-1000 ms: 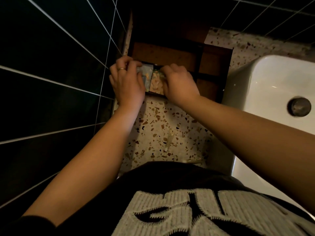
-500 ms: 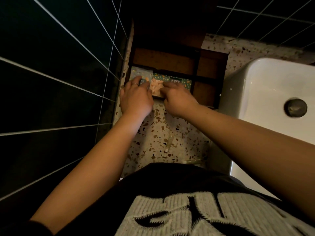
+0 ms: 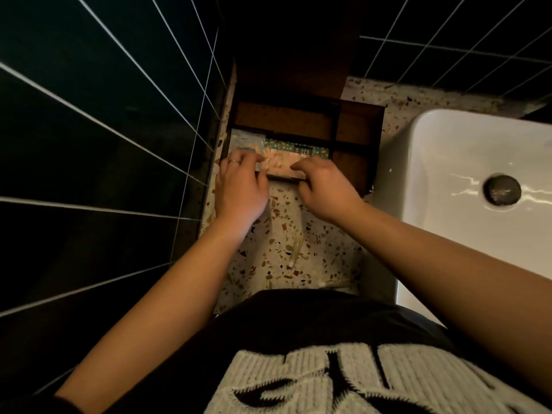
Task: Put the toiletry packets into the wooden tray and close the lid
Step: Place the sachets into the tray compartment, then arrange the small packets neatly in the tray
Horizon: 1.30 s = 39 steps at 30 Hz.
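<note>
A dark wooden tray (image 3: 358,115) with several compartments sits on the terrazzo counter against the wall, its lid (image 3: 286,73) standing open behind it. Printed toiletry packets lie in the front left compartment: a pale bluish one (image 3: 248,141) at the left and a green and orange one (image 3: 286,158) beside it. My left hand (image 3: 240,186) rests with its fingertips on the packets' left end. My right hand (image 3: 325,189) presses its fingertips on the right end. Both hands lie flat with fingers down on the packets.
A white basin (image 3: 466,180) with a dark drain (image 3: 502,190) fills the right side. Dark tiled walls stand at the left and back. Thin clear-wrapped items (image 3: 295,249) lie on the terrazzo counter (image 3: 280,264) near my body.
My hands have come down and back from holding the packets above the tray. The packets now lie flat in the front compartment under my fingertips.
</note>
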### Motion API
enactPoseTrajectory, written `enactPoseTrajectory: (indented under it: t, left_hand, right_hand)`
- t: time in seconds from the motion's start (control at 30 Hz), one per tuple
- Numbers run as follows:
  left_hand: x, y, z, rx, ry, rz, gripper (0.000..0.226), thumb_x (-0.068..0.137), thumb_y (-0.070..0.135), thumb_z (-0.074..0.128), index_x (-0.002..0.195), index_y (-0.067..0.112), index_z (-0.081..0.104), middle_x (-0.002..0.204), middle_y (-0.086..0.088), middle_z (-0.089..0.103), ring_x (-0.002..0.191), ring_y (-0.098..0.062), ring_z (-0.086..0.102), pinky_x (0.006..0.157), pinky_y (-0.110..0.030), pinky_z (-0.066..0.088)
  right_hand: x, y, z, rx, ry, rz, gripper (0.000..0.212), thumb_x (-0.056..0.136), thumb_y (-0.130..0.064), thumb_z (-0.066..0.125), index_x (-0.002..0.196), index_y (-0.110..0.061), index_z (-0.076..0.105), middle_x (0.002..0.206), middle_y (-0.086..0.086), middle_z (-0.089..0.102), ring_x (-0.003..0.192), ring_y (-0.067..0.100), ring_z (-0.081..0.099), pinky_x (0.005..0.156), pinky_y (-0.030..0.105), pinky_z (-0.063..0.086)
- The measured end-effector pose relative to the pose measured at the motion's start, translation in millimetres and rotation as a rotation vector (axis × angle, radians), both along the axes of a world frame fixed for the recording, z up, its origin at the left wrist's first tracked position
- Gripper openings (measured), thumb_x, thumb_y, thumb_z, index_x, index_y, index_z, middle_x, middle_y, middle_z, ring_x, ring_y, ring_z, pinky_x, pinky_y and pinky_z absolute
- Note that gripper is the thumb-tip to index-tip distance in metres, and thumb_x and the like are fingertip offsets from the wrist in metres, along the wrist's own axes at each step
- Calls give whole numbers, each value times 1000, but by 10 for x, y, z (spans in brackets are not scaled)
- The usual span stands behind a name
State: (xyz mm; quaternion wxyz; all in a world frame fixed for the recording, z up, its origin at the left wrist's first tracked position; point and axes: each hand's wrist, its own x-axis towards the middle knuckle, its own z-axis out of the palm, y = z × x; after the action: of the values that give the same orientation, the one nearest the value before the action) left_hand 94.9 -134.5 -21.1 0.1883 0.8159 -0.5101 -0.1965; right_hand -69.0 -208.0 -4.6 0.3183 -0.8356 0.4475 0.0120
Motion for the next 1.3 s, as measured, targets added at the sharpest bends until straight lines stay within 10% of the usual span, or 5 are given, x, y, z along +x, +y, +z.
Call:
enactPoseTrajectory:
  t: [0.47, 0.87, 1.3]
  left_hand:
    - [-815, 852, -266, 313, 70, -226, 31, 93, 31, 65, 122, 24, 57, 123, 1, 54, 107, -22, 58, 87, -42, 54]
    - [-922, 1238, -291, 331, 13, -274, 26, 91, 21, 65, 115, 23, 55, 117, -3, 56, 100, -23, 59, 80, -45, 57]
    - [-885, 1145, -61, 198, 284, -5, 34, 98, 26, 58, 132, 22, 58, 121, 2, 62, 96, -17, 63, 81, -34, 55]
  right_hand:
    - [-830, 1125, -143, 81, 394, 238, 24, 93, -25, 57, 116, -20, 56, 112, 5, 57, 87, 21, 58, 73, 40, 57]
    - [-946, 1485, -180, -64, 498, 350, 29, 94, -8, 50, 123, -9, 48, 121, 15, 53, 101, 33, 59, 64, 39, 44]
    - [-827, 1038, 145, 191, -23, -284, 27, 96, -21, 56, 120, -12, 60, 104, 4, 65, 92, 21, 61, 78, 31, 50]
